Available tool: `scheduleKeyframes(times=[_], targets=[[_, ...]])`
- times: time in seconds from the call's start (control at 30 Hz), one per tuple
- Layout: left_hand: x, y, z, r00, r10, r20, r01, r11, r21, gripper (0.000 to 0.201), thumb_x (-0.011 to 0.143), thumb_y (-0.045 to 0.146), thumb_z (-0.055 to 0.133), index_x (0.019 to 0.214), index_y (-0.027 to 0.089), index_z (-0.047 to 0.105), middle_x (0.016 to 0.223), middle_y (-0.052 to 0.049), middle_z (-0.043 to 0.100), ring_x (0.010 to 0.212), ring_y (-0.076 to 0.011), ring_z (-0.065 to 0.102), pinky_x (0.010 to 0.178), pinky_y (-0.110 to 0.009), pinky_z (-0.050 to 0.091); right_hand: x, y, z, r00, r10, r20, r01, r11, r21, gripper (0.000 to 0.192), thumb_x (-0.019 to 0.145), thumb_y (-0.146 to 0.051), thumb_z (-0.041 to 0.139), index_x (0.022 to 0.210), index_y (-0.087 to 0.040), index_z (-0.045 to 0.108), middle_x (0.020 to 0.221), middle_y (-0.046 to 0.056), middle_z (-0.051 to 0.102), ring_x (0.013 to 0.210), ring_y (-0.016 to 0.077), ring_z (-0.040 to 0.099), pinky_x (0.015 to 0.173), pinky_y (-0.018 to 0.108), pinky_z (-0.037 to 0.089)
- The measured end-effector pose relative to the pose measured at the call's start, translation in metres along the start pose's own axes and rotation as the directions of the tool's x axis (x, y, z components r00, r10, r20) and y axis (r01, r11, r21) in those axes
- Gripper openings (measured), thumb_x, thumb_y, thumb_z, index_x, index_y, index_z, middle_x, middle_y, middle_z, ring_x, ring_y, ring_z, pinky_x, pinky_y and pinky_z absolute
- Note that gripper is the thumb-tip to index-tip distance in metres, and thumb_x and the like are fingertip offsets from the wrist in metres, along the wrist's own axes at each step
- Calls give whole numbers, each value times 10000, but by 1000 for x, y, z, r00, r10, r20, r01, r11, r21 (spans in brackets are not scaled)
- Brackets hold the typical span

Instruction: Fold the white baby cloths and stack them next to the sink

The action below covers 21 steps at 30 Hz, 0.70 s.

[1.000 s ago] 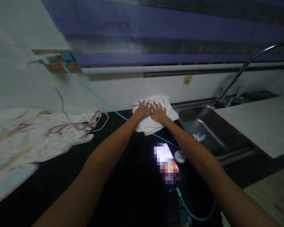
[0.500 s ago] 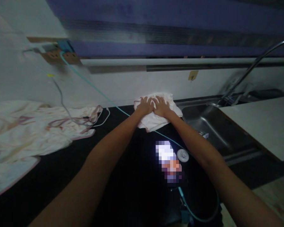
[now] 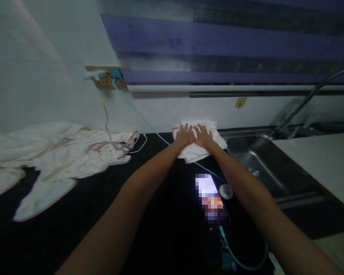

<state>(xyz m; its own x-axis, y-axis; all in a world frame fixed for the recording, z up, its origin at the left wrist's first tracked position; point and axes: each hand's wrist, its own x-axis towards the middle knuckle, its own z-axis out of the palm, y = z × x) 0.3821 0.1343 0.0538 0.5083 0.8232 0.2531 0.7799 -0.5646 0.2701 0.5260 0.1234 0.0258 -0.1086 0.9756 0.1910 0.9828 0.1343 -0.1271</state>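
Against the wall at the back of the black countertop lies a bunched white cloth with a pinkish edge. Both arms reach forward to it. My left hand presses flat on its top with the fingers spread. Right beside it, my right hand rests on the same cloth, its fingers also stretched out. A teal cable runs from the wall outlet, goes out of sight at the cloth and shows again in front of it. Nearer to me lies a lit phone, with a round whitish disc close to its right side.
A large cream cloth spreads over the counter at left, a grey cord lying across it. To the right are a steel sink, a curved faucet and a pale board. A striped blind hangs behind.
The camera view has shifted, so the whole scene sits farther right and slightly lower. Both hands stay on the cloth, their fingers a bit more spread.
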Motion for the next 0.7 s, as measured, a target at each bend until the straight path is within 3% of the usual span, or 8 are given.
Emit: scheduleKeyframes(times=[0.1,0.2,0.27,0.33,0.37,0.43,0.6,0.7], targets=[[-37,29,-8,999,-5,-38,2,996,-91,559,1018,353,352,1492,93,490,1628,-214,406,1583,-341,249,1291,-566,222,1,4,2,1000,-15,26,15,1000,-24,714,1024,-500,401,1682,-289,222,1768,53,146,1609,356,147,1252,621,204],[-102,44,-17,993,8,-120,-35,974,-224,484,990,365,436,1399,138,555,1597,-162,453,1531,-263,351,1282,-431,293,4,6,2,1000,-10,28,11,999,-36,743,1026,-558,372,1688,-267,201,1766,74,144,1609,370,139,1246,640,207],[-156,39,-25,974,-79,-214,-56,827,-560,330,908,308,541,1181,179,672,1467,-140,572,1405,-267,495,1200,-427,396,4,4,0,1000,7,27,-6,999,-39,747,1032,-597,327,1686,-257,204,1762,93,159,1603,382,151,1238,668,201],[-209,24,-33,973,-188,-134,2,585,-811,125,779,243,623,867,206,704,1234,-102,688,1200,-263,615,996,-385,516,3,1,-3,999,16,37,-14,999,-40,738,1037,-608,293,1683,-259,212,1759,104,165,1595,392,165,1225,704,189],[-233,14,-37,959,-270,-85,57,478,-876,41,719,220,640,725,200,676,1069,-89,722,1044,-244,652,887,-354,524,1,-1,-6,999,17,47,-15,999,-41,731,1040,-604,284,1681,-261,216,1759,109,163,1592,397,172,1216,723,185],[-272,-5,-42,933,-359,-35,117,394,-912,42,611,184,605,574,194,591,725,-59,668,710,-188,604,643,-293,450,-5,-7,-15,997,22,75,-19,999,-42,712,1042,-580,286,1675,-259,233,1755,126,171,1582,409,189,1197,757,177],[-309,-29,-41,888,-458,-39,114,303,-946,141,512,220,523,425,217,412,403,-3,406,424,-127,388,484,-255,252,-22,-33,-59,998,59,-18,-55,985,165,531,983,-361,452,1475,-183,551,1589,192,465,1469,436,376,1185,780,107],[-302,-28,-36,876,-480,-50,96,275,-957,219,552,246,526,400,220,371,372,4,352,389,-109,337,473,-244,201,-36,-61,-90,985,98,-143,-53,956,289,467,939,-169,388,1330,-155,645,1438,194,582,1338,357,518,1193,629,272]])
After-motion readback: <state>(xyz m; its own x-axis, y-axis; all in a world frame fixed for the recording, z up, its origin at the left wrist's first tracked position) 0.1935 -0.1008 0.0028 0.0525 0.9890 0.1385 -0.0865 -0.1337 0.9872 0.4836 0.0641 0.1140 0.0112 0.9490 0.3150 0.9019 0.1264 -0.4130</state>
